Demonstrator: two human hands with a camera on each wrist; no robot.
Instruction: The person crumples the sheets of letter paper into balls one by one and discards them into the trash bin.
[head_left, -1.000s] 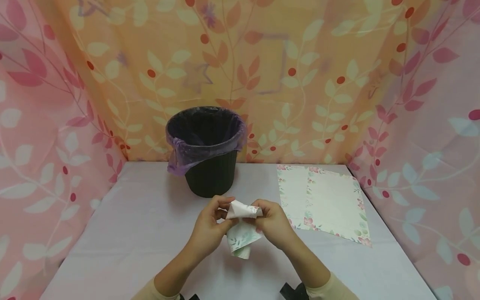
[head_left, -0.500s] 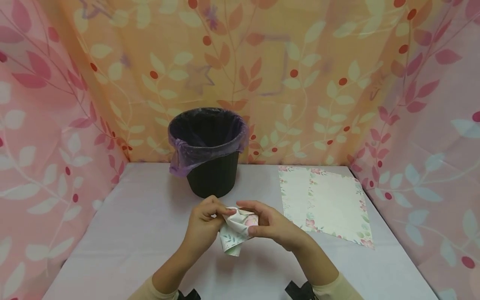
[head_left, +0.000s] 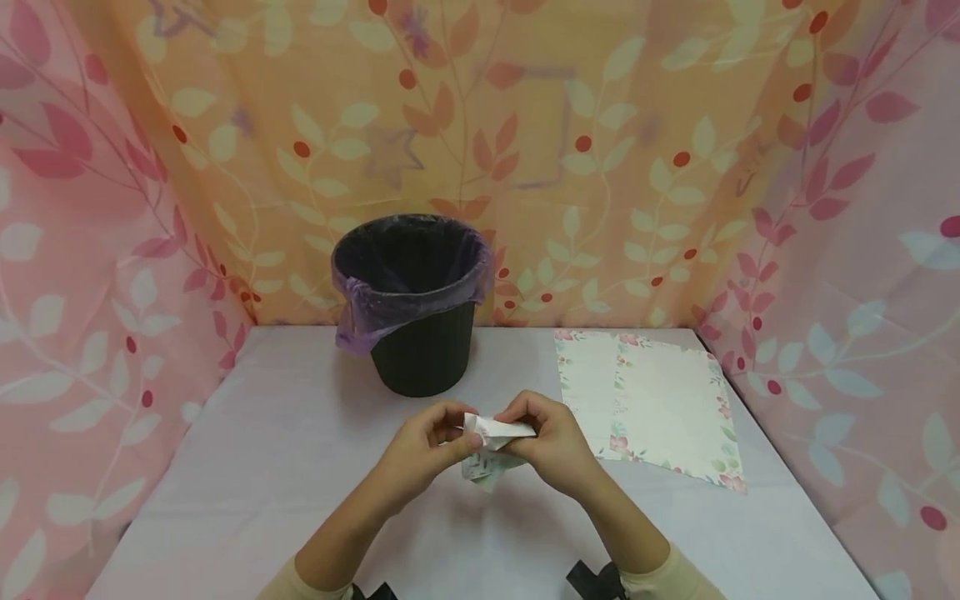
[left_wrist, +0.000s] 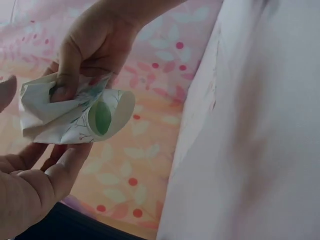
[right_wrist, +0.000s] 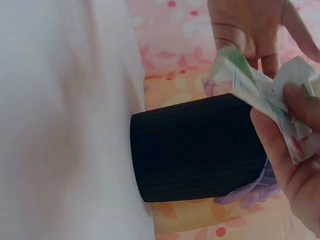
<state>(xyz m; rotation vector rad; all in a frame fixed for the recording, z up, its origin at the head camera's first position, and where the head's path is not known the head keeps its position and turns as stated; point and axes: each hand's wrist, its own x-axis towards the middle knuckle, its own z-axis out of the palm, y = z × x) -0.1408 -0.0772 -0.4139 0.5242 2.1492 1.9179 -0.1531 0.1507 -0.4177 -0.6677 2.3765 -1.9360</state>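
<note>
Between the two hands, above the table, is a crumpled white sheet of paper [head_left: 497, 431] with a printed floral border. My right hand [head_left: 557, 442] pinches it, thumb on one side and fingers on the other. In the left wrist view the paper [left_wrist: 55, 112] is loosely rolled at one end, showing a green patch inside. My left hand [head_left: 420, 454] meets the paper's left end with its fingers. Both wrist views show the left thumb [left_wrist: 7, 92] standing apart from the paper. Part of the left fingers is hidden behind the paper.
A black waste bin [head_left: 423, 358] with a purple liner bag [head_left: 375, 312] stands behind the hands, left of centre. Flat floral-bordered sheets [head_left: 667, 408] overlap on the right of the white-covered table [head_left: 247, 467]. Patterned curtains [head_left: 465, 108] enclose the back and sides.
The paper is bunched smaller, with less hanging below the hands. Half a second ago the left hand pinched it while the right was spread; now the right pinches and the left has loosened.
</note>
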